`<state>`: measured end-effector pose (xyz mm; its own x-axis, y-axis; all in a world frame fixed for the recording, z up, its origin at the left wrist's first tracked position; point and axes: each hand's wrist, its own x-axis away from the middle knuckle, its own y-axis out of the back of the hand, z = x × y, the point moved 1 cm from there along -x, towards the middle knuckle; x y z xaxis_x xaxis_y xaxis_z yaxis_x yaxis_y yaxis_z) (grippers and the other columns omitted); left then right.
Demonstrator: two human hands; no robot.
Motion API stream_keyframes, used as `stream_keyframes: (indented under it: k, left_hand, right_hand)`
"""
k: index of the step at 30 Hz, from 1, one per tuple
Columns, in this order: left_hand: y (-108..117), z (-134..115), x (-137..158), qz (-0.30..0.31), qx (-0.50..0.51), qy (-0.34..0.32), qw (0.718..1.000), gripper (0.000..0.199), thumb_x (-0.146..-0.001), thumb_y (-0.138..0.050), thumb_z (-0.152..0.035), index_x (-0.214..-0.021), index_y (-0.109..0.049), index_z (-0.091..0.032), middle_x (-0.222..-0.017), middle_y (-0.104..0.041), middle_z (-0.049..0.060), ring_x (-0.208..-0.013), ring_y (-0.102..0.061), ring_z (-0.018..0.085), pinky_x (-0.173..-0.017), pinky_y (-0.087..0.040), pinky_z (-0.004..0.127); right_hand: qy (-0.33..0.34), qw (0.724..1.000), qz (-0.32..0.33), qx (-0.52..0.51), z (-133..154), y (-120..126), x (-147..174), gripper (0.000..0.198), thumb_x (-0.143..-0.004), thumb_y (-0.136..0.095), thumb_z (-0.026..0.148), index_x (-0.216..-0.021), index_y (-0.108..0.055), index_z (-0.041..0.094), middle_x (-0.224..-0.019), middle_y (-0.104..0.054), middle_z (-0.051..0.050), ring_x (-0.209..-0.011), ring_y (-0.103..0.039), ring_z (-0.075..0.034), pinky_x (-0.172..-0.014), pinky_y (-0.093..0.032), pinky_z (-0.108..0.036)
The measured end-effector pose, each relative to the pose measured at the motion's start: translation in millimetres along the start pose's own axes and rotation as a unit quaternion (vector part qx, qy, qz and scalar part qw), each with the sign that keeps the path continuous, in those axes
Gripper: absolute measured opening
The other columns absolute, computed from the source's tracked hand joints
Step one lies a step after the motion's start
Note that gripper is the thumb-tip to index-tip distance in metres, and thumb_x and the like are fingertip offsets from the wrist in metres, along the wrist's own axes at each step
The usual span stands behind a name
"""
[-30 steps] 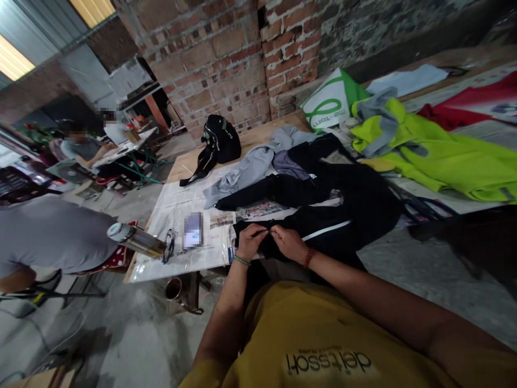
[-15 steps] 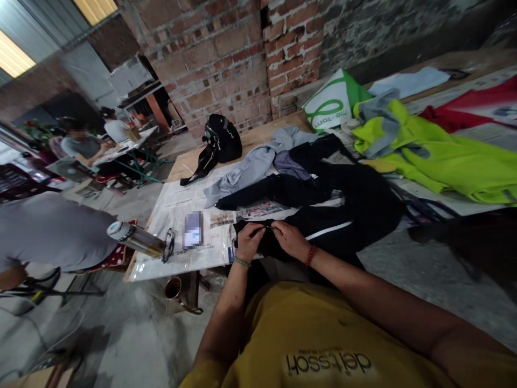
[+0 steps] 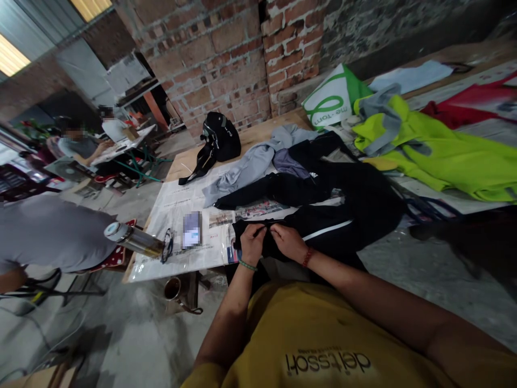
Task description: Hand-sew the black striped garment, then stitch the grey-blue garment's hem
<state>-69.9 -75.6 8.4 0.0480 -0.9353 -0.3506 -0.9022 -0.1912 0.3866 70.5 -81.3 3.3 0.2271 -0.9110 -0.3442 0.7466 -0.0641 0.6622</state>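
A black garment (image 3: 323, 222) with a white stripe lies over the table's front edge in front of me. My left hand (image 3: 252, 242) is closed in a pinch on its left end. Close beside it, my right hand (image 3: 287, 243) pinches the same dark cloth, fingertips almost meeting those of the left. Anything small between the fingertips is too fine to make out. Behind lie the garment's other black parts and a grey cloth (image 3: 258, 161).
On the paper-covered table (image 3: 161, 207) are a phone (image 3: 191, 229), glasses (image 3: 167, 246), a bottle (image 3: 133, 238) and a black bag (image 3: 221, 137). A yellow-green garment (image 3: 440, 145) lies right, beside a green-white bag (image 3: 335, 99). A mug (image 3: 173, 289) stands below. A person (image 3: 56, 231) sits left.
My left hand has shifted slightly right, and the two hands' fingertips are closer together. A thin light glint between them earlier is no longer distinct. The garment stays in place.
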Motion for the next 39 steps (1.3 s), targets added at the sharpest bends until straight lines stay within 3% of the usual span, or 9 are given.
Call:
stream_keyframes:
  k: [5,16,23,32,39]
  left_hand:
    - [-5,-1,7,-0.025,0.029,-0.020,0.999,0.008,-0.076,-0.061,-0.020,-0.079,-0.067,-0.017,-0.077,-0.062,0.002,-0.076,-0.058,0.013,-0.072,-0.046,0.027]
    - [-6,-4,9,0.038,0.027,-0.079,0.996,0.007,-0.076,-0.061,-0.019,-0.078,-0.068,-0.018,-0.075,-0.062,0.003,-0.073,-0.058,0.012,-0.068,-0.047,0.025]
    - [-8,1,9,-0.018,-0.032,-0.051,0.998,0.015,-0.077,-0.061,-0.021,-0.090,-0.066,-0.017,-0.083,-0.064,0.005,-0.081,-0.060,0.014,-0.075,-0.048,0.028]
    - [-10,1,9,-0.012,-0.014,-0.056,0.998,0.015,-0.080,-0.056,-0.022,-0.087,-0.068,-0.018,-0.079,-0.064,0.005,-0.076,-0.059,0.014,-0.070,-0.048,0.027]
    - [-9,0,9,0.006,-0.012,-0.054,0.998,0.018,-0.081,-0.053,-0.020,-0.090,-0.068,-0.018,-0.081,-0.063,0.005,-0.077,-0.058,0.013,-0.072,-0.047,0.027]
  right_hand:
    - [0.001,1.000,-0.005,0.003,-1,-1,3,0.017,-0.086,-0.039,0.016,-0.078,-0.054,0.018,-0.071,-0.061,-0.003,-0.066,-0.055,-0.014,-0.063,-0.035,-0.024]
    - [0.000,0.999,-0.027,-0.019,-7,-3,4,0.015,-0.082,-0.041,0.013,-0.079,-0.055,0.019,-0.072,-0.063,-0.003,-0.065,-0.056,-0.013,-0.061,-0.038,-0.023]
    - [-0.001,0.996,-0.029,-0.085,-7,-1,2,0.014,-0.081,-0.044,0.016,-0.086,-0.058,0.018,-0.079,-0.065,-0.004,-0.072,-0.059,-0.014,-0.067,-0.042,-0.024]
    - [-0.030,0.988,-0.014,-0.150,-8,5,9,0.023,-0.080,-0.046,0.019,-0.103,-0.050,0.019,-0.072,-0.061,0.000,-0.067,-0.059,-0.013,-0.066,-0.045,-0.025]
    - [-0.017,0.981,0.007,-0.195,-11,5,12,0.021,-0.079,-0.048,0.022,-0.100,-0.050,0.019,-0.081,-0.064,-0.002,-0.072,-0.062,-0.013,-0.067,-0.048,-0.026]
